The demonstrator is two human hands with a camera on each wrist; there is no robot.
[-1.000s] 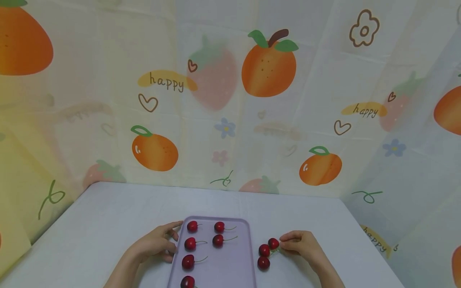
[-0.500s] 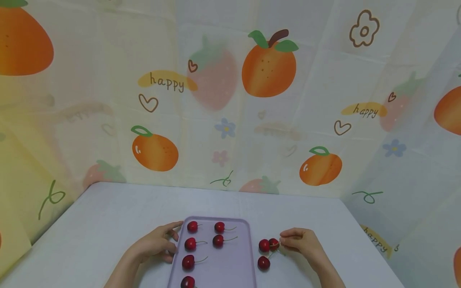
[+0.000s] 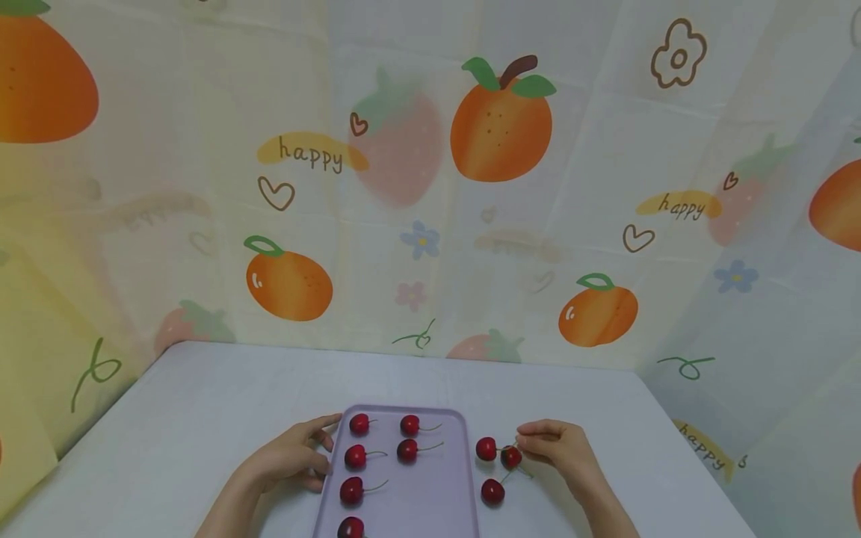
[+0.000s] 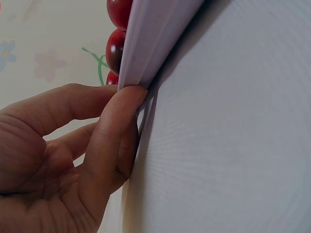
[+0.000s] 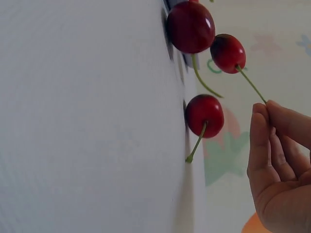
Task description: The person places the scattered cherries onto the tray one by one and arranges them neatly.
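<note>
My right hand (image 3: 557, 448) pinches the thin green stem of a dark red cherry (image 5: 228, 53) between thumb and fingertips. In the right wrist view that cherry hangs off the white tabletop. Two more stemmed cherries lie close by on the table, one (image 3: 511, 457) right under the held stem and another (image 3: 492, 492) nearer the front. A lilac tray (image 3: 430, 501) is left of them. My left hand (image 3: 289, 454) rests along its left side, thumb (image 4: 119, 116) and fingertips touching the outer edge.
Several cherries stand on the tray in two columns, the left column (image 3: 355, 456) longer than the right (image 3: 407, 450), stems pointing right. The tray's front end runs out of the head view. A fruit-printed cloth (image 3: 417, 284) hangs behind the white table (image 3: 222, 388).
My right hand has shifted slightly left, and the cherry on the pinched stem has moved up and left, apart from the other two. The left hand and tray stay put.
</note>
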